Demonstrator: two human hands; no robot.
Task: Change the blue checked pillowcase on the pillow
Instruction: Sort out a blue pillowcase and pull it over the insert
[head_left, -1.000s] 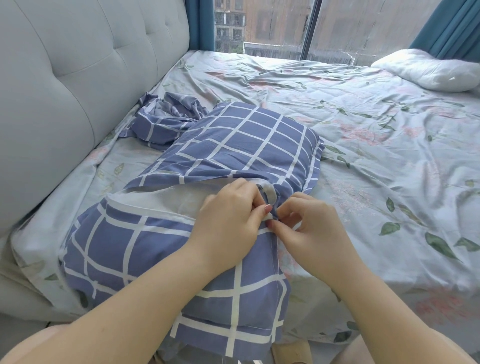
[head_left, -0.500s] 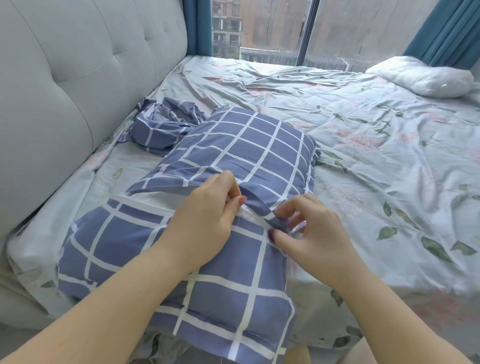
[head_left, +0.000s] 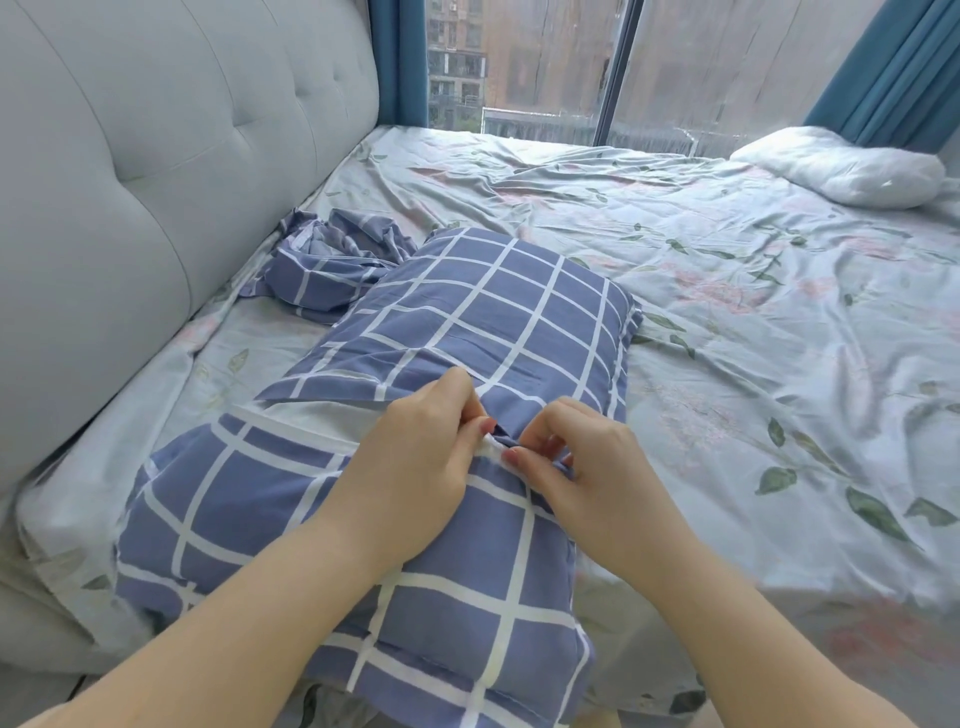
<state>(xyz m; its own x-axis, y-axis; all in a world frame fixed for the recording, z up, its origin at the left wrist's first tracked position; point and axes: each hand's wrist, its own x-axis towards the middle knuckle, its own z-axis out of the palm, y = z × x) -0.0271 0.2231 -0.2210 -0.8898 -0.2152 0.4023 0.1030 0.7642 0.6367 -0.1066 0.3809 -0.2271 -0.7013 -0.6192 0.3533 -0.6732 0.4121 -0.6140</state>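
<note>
Both hands are pinching the blue checked pillowcase (head_left: 467, 322) at its open seam. The left hand (head_left: 415, 467) is holding a fold between thumb and curled fingers; the right hand (head_left: 582, 467) is clamping the edge just beside it. The pillow is lying on the bed (head_left: 727, 338), near the headboard (head_left: 156, 156).

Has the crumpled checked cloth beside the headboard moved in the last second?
No. The crumpled checked cloth still lies beside the headboard, at the far left corner of the pillowcase.
</note>
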